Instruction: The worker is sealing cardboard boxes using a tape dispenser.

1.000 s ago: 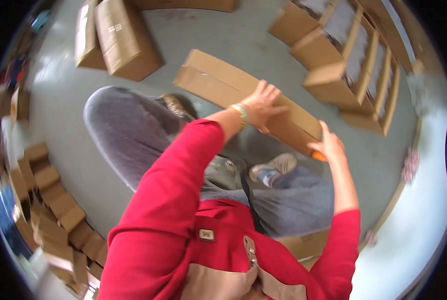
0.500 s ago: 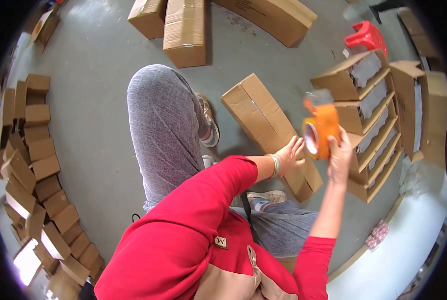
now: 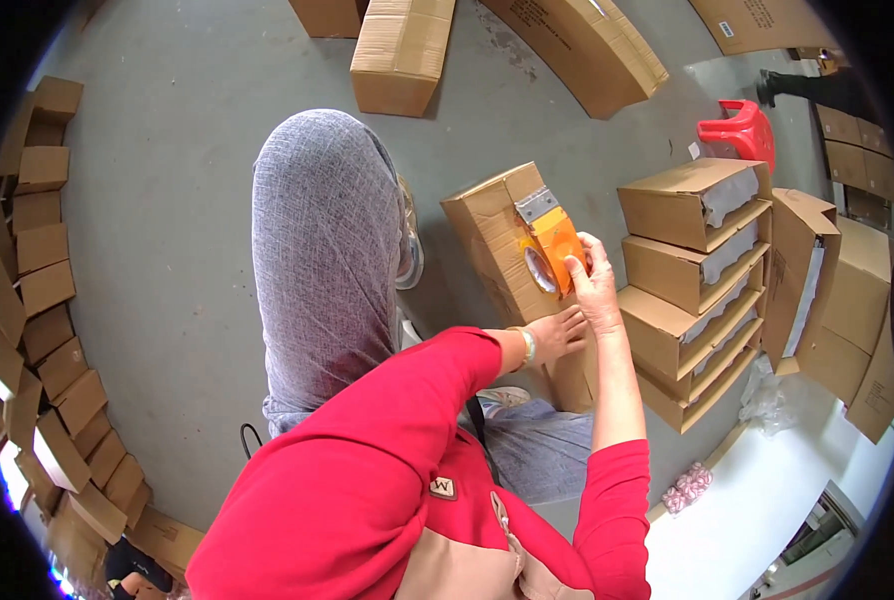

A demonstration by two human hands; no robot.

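A long brown carton lies on the floor between my legs and the stacked cartons. My right hand is closed around an orange tape dispenser with a roll of tape in it. The dispenser's grey metal end rests at the carton's upper face, near its far end. Flat on the nearer part of the carton, my left hand has its fingers stretched out, just below the dispenser. Both forearms partly cover the carton's near end.
Open cartons with grey lining are stacked at the right, beside a red stool. Closed cartons lie at the far side. Rows of small cartons line the left. A person's dark-clothed leg shows at far right.
My right hand has brought the tape dispenser left and down onto the carton. The carton appears turned, showing more of its side. My left hand has slid nearer along it. The view has shifted.
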